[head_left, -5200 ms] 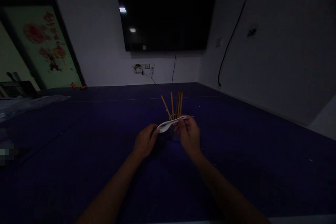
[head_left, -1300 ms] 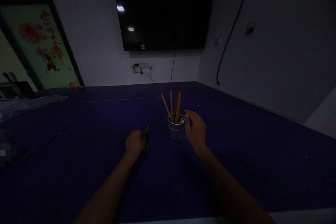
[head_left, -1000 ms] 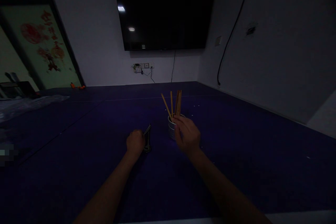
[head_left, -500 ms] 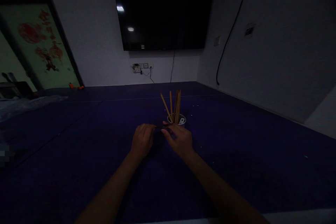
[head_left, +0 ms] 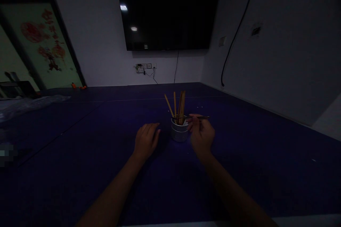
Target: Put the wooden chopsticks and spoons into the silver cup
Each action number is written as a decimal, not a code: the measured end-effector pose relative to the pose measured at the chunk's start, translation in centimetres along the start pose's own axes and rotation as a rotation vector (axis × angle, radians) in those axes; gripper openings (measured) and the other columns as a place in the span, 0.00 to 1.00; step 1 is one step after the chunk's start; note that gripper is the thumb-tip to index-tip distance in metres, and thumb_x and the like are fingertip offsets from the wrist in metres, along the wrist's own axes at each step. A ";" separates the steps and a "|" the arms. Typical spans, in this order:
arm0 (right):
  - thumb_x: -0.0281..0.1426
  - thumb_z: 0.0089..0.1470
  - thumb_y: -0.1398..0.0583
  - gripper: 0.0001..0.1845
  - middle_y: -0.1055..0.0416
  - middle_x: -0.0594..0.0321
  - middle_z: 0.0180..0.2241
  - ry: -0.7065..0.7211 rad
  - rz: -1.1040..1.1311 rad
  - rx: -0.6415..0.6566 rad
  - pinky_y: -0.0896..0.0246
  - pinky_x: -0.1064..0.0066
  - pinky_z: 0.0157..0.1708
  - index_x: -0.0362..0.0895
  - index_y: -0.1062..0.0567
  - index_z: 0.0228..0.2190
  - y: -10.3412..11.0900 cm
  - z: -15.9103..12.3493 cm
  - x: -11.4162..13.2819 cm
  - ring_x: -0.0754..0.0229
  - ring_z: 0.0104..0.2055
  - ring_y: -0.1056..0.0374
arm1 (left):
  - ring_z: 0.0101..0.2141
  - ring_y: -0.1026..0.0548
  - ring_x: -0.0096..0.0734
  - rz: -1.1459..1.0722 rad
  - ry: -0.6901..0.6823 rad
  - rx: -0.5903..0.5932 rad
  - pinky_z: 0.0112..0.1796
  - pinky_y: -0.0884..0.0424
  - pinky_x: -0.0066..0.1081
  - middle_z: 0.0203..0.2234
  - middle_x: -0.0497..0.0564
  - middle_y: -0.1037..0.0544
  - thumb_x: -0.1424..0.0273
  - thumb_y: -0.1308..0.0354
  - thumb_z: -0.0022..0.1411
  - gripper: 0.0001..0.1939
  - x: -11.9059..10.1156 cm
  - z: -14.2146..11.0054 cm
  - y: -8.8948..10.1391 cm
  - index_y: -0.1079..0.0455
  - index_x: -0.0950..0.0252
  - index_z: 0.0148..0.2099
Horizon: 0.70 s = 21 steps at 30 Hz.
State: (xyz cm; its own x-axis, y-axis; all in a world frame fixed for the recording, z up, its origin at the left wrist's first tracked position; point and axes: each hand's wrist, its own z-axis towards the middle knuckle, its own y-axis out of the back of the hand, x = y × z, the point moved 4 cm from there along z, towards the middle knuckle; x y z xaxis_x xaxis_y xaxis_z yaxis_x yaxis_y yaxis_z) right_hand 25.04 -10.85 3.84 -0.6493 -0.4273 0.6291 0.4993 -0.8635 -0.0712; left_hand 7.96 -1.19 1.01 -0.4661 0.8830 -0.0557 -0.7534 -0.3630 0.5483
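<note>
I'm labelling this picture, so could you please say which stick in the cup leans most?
The leftmost stick in the cup: it tilts clearly leftward; the others stand nearer upright.

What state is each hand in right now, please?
Left hand: open, nothing visible in it.
Right hand: closed, holding a thin dark utensil.

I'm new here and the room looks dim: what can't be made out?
Head view: lower ends of the wooden sticks, hidden by the metal cup.
Head view: thin dark item, partly covered by the right hand; too dim to identify.
Head view: crumpled sheeting, cut off by the left edge.
</note>
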 end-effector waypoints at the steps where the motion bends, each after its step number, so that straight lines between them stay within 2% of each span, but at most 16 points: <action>1: 0.44 0.58 0.49 0.19 0.29 0.63 0.23 -0.022 -0.005 -0.035 0.42 0.73 0.21 0.42 0.27 0.32 0.5 0.5 -0.4 0.64 0.21 0.36 | 0.40 0.28 0.36 0.002 0.016 0.005 0.41 0.33 0.36 0.38 0.55 0.24 0.69 0.54 0.64 0.13 0.2 0.0 -0.1 0.34 0.64 0.48; 4: 0.46 0.57 0.50 0.21 0.30 0.64 0.22 -0.075 -0.070 -0.132 0.43 0.73 0.22 0.42 0.28 0.31 1.8 1.8 -1.5 0.65 0.21 0.37 | 0.38 0.28 0.35 0.011 0.049 0.034 0.39 0.33 0.36 0.35 0.55 0.24 0.69 0.54 0.64 0.11 0.8 0.0 -0.3 0.32 0.64 0.44; 6: 0.46 0.57 0.50 0.22 0.31 0.64 0.22 -0.086 -0.119 -0.149 0.43 0.72 0.22 0.42 0.27 0.31 2.3 2.3 -2.0 0.64 0.21 0.37 | 0.36 0.28 0.35 0.020 0.069 0.059 0.38 0.33 0.35 0.33 0.54 0.24 0.70 0.54 0.63 0.11 1.1 -0.1 -0.5 0.31 0.64 0.41; 11: 0.46 0.57 0.51 0.22 0.30 0.63 0.22 -0.064 -0.249 -0.086 0.43 0.72 0.24 0.42 0.27 0.31 2.3 2.5 -2.6 0.63 0.22 0.36 | 0.33 0.28 0.34 0.062 0.129 0.096 0.35 0.34 0.34 0.29 0.53 0.24 0.70 0.54 0.63 0.10 1.7 -0.2 -0.8 0.31 0.64 0.36; 18: 0.45 0.57 0.50 0.22 0.31 0.62 0.21 0.047 -0.448 -0.058 0.46 0.70 0.27 0.42 0.28 0.24 2.1 2.4 -1.8 0.62 0.23 0.37 | 0.33 0.28 0.34 0.071 0.177 0.119 0.36 0.34 0.34 0.31 0.53 0.23 0.70 0.53 0.62 0.11 2.2 -0.2 -0.8 0.30 0.65 0.36; 21: 0.45 0.56 0.49 0.22 0.30 0.62 0.22 -0.004 -0.407 -0.055 0.46 0.70 0.26 0.42 0.28 0.24 2.0 2.5 -2.1 0.62 0.23 0.37 | 0.32 0.28 0.34 0.082 0.191 0.133 0.35 0.34 0.34 0.30 0.53 0.23 0.70 0.54 0.62 0.11 2.2 -0.2 -0.9 0.30 0.65 0.35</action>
State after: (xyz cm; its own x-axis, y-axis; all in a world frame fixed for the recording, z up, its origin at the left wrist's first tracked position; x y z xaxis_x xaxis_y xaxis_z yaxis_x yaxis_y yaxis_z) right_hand 28.85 -11.05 4.28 -0.7851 -0.0469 0.6176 0.1704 -0.9750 0.1425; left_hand 7.48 1.01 0.22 -0.6119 0.7754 -0.1560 -0.6476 -0.3779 0.6616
